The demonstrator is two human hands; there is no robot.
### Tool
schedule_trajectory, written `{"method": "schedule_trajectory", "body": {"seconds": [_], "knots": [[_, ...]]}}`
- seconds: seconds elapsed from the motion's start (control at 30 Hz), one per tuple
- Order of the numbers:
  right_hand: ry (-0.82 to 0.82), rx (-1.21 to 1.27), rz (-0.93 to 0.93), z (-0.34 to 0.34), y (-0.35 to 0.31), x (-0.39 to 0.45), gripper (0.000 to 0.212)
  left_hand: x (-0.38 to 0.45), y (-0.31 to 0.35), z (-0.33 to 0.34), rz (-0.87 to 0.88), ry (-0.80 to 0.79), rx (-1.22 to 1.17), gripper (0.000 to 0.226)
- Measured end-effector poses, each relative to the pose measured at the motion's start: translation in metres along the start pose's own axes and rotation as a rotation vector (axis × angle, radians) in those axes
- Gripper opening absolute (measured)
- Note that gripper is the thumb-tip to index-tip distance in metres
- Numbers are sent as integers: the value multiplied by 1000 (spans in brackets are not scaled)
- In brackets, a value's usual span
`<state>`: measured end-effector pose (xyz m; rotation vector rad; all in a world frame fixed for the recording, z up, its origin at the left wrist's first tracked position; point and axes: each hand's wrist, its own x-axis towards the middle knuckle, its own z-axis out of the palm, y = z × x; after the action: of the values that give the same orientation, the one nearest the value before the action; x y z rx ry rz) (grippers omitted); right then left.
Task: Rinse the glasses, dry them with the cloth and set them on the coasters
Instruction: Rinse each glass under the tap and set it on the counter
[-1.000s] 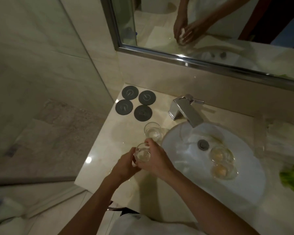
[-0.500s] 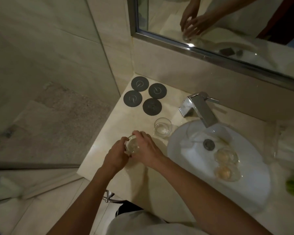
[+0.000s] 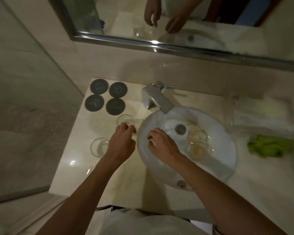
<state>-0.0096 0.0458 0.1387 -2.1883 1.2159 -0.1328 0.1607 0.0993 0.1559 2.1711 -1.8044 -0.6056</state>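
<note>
Left hand (image 3: 121, 143) pinched the rim of a counter glass (image 3: 125, 120), likely lifting it; right hand (image 3: 161, 144) hung loosely curled, holding nothing, over the basin (image 3: 215, 168). Four coasters (image 3: 105, 98) waited bare.

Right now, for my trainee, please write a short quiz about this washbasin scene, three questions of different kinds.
1. How many coasters lie on the counter?
2. True or false: a glass already stands on a coaster.
3. Where is the green cloth? A) in the sink B) on the counter, right of the sink C) in the left hand

Key: 1. four; 2. false; 3. B
</note>
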Motion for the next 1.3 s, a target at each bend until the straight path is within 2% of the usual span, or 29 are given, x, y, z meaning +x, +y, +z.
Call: {"method": "schedule_trajectory", "body": {"seconds": [0.17,0.3,0.47,0.57,0.67,0.73,0.9,1.03,1.13,1.23,1.3], "knots": [[73,12,263,-28,78,-47,18,21,65,57,171,-132,15,27],[36,-52,485,-38,130,-86,28,33,112,105,230,-317,82,27],[25,-46,693,-28,173,-96,69,47,146,147,230,-471,155,29],[-54,38,774,-18,187,-85,99,50,149,165,186,-514,149,30],[-85,182,806,1,195,-67,115,51,140,177,110,-503,84,27],[-67,219,840,12,196,-55,114,51,134,178,60,-484,46,26],[66,121,830,32,189,-46,95,52,113,176,-26,-486,-13,23],[6,76,760,37,175,-41,84,54,92,171,-101,-468,-108,23],[-42,107,647,40,158,-29,81,60,83,162,-289,-418,-347,30],[-30,175,553,34,136,-6,79,67,76,149,-587,-377,-748,41],[7,240,501,23,122,15,79,73,70,140,-679,-345,-944,42]]}}
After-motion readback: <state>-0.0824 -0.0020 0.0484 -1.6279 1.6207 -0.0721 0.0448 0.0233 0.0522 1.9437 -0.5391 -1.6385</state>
